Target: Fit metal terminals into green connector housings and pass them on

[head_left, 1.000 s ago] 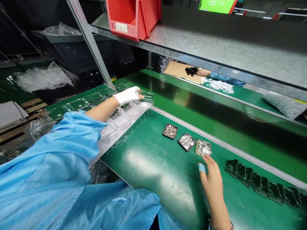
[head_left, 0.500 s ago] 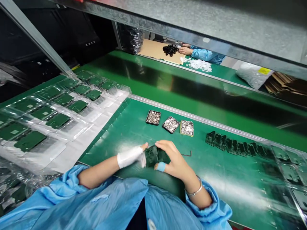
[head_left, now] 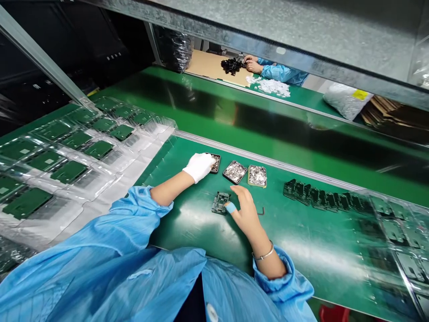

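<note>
My left hand, in a white glove, reaches over the left small black tray of tiny metal parts. Its fingers are pressed together at the tray's edge; what is between the fingertips is hidden. A green circuit board lies flat on the green worktop, its components facing up. Beside its right edge is my right hand, open, thumb and fingers apart, with a blue wrap on the thumb. Whether the thumb touches the board I cannot tell.
Two more trays of metal parts, a middle one and a right one, stand nearby. An L-shaped hex key lies right of my hand. Stacked boards are farther right; clear blister trays of boards lie left. Across, a co-worker's hands handle black parts.
My left hand has left the board and moved up to the left tray. The board, tilted between both hands before, now lies on the worktop. My right hand has opened.
</note>
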Available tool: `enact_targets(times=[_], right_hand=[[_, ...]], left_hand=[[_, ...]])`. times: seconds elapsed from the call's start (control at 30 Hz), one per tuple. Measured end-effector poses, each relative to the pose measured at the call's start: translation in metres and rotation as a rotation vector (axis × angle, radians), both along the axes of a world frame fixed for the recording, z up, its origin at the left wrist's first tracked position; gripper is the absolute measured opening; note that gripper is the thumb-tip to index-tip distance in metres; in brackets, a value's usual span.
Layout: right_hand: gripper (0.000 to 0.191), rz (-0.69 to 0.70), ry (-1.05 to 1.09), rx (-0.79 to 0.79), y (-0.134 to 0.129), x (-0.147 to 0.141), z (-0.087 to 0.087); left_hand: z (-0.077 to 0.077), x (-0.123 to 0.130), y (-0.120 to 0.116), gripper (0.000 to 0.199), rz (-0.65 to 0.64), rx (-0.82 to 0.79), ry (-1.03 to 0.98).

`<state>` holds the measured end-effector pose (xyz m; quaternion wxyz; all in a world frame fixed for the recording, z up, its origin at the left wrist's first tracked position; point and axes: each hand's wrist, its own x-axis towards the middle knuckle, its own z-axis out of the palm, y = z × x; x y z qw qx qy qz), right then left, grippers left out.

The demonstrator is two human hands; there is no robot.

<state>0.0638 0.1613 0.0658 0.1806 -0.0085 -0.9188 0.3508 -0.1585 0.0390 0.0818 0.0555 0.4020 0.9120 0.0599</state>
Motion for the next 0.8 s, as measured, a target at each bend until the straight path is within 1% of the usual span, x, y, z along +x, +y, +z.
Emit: enact_targets(times=[0.2,0.37,0.47,0.6,0.7,0.8], right_hand=[[0.039,-0.030,0.026,-0.006,0.006,-0.002,-0.004],[0.038,-0.036,0.075,0.003,0.007,-0.002,-0.005],[0.037,-0.040,0.086,-0.001,0.008,-0.002,-0.006],[0.036,-0.059,0.085,-0.022,0.008,-0.002,-0.008],[0.036,-0.063,0.084,-0.032,0.009,-0.002,-0.009],[0.035,-0.062,0.081,-0.041,0.010,-0.003,-0.008]], left_hand=[[-0.002,0.000,0.001,0.031,0.005,-0.083,0.057],[-0.004,-0.002,-0.001,0.030,0.023,-0.082,0.039],[-0.005,-0.002,0.002,0.027,0.035,-0.051,0.002],[-0.003,-0.002,0.003,0.022,0.095,0.066,-0.071],[0.003,-0.003,-0.004,0.020,0.153,0.232,-0.154],[0.009,0.000,-0.015,0.020,0.208,0.427,-0.310]])
